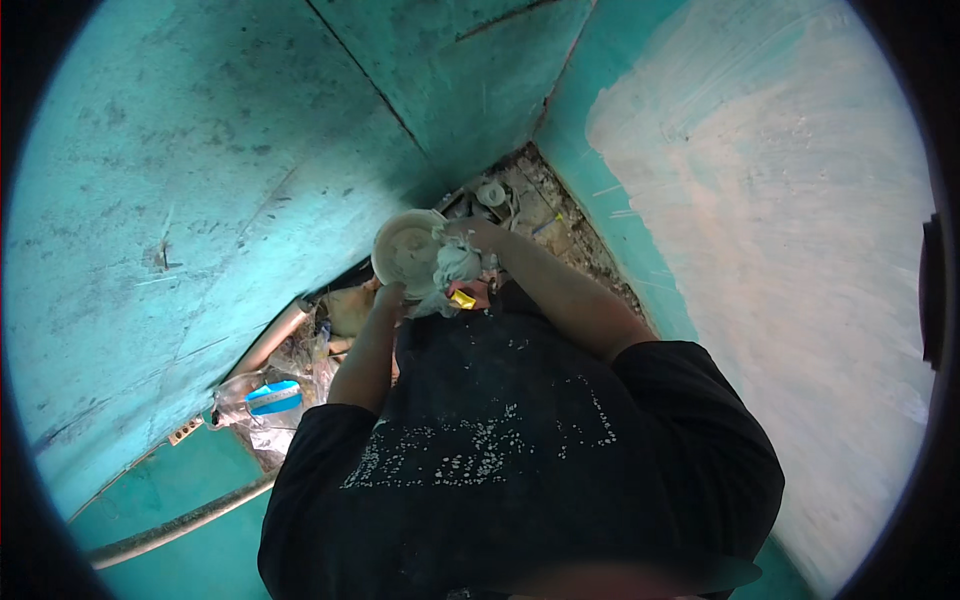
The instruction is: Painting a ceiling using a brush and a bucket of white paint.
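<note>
A round white bucket [381, 250] with pale residue inside stands between my arms, close to the corner of the walls. My left hand [391, 293] is at the bucket's near rim, its fingers closed around the edge as far as they show. On the bucket's right side, my right hand [474, 235] is closed on a crumpled whitish plastic bag [457, 264] that seems to hold pale paste. The fingertips of that hand are partly hidden by the bag. Just below the bag lies a small yellow packet [462, 299].
Turquoise wall boards [230, 180] rise on the left. The right wall [760, 230] is partly coated white. Clutter on the floor includes a clear plastic bottle with a blue label [274, 397], a pipe [275, 335], a white container [491, 194] and a power strip [186, 430].
</note>
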